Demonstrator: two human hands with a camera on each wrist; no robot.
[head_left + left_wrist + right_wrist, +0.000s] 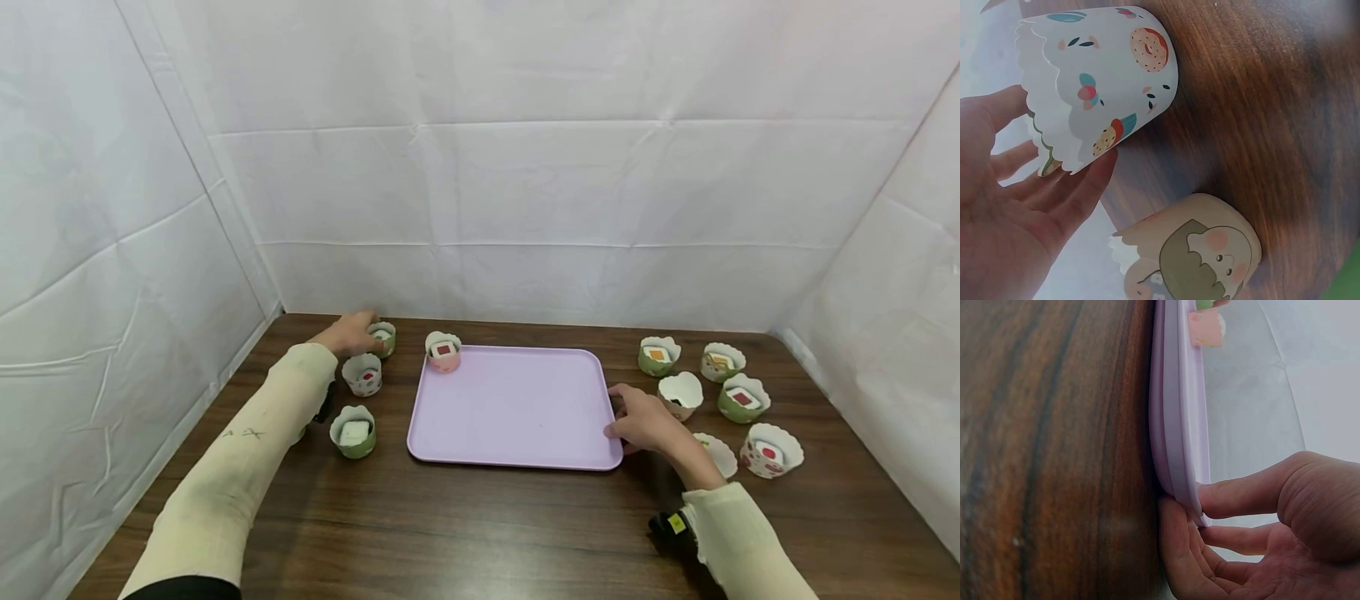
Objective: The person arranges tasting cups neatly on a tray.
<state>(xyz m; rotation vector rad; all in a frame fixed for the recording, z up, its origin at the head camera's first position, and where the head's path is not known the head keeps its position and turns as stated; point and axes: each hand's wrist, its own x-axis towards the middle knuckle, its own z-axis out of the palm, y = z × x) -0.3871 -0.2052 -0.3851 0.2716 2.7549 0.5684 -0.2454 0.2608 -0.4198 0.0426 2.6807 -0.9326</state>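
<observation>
At the back left, my left hand (348, 333) reaches to a green cup (384, 343) holding a small white piece, its fingertips at the cup's left side. In the left wrist view the left hand (1029, 200) has extended fingers, their ends partly behind a white patterned cup (1104, 75); a green rim shows between the fingers. My right hand (648, 423) grips the lilac tray (517, 408) near its front right corner. In the right wrist view the right hand (1260, 531) has the thumb on top of the tray (1175, 412) and fingers beneath. A pink cup (444, 357) stands on the tray's back left corner.
Left of the tray stand a white patterned cup (363, 379) and a green cup (354, 442) with a white block. Several cups, among them a green one (742, 404) and a patterned one (767, 457), stand to the right. White sheets (525, 183) surround the brown table (420, 533).
</observation>
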